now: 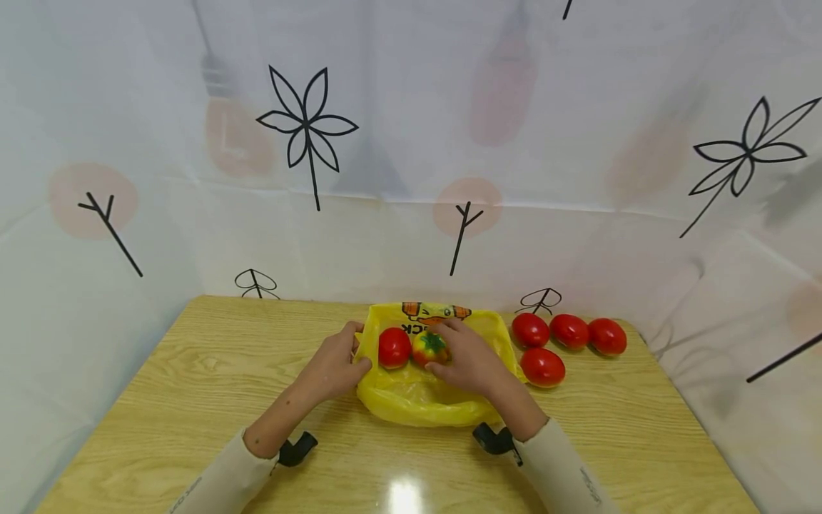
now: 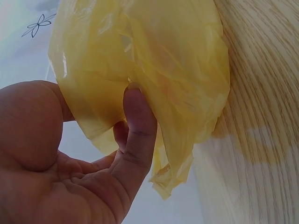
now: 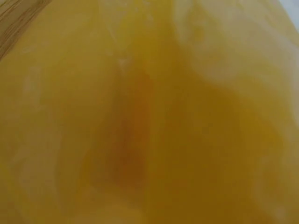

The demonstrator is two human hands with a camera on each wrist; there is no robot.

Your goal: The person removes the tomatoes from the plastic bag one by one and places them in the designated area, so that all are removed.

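Observation:
A yellow plastic bag (image 1: pixel 424 412) lies with its mouth spread wide on the table, a duck print on its far inner side. My left hand (image 1: pixel 332 363) pinches the bag's left edge between thumb and fingers; the left wrist view shows the crumpled film (image 2: pixel 187 88) in its grip. Inside the bag, my right hand (image 1: pixel 472 359) holds a tomato (image 1: pixel 429 348) with a green leafy top and yellow-to-red skin. Just left of it sits a plain red tomato (image 1: pixel 394 348) in the bag. Yellow film (image 3: pixel 210 140) fills the right wrist view, hiding the hand there.
Several smooth red tomatoes (image 1: pixel 542 368) lie on the table right of the bag, close to its right edge. The wooden table (image 1: pixel 193 371) has a patterned white cloth (image 1: pixel 385 243) hanging behind and at the sides.

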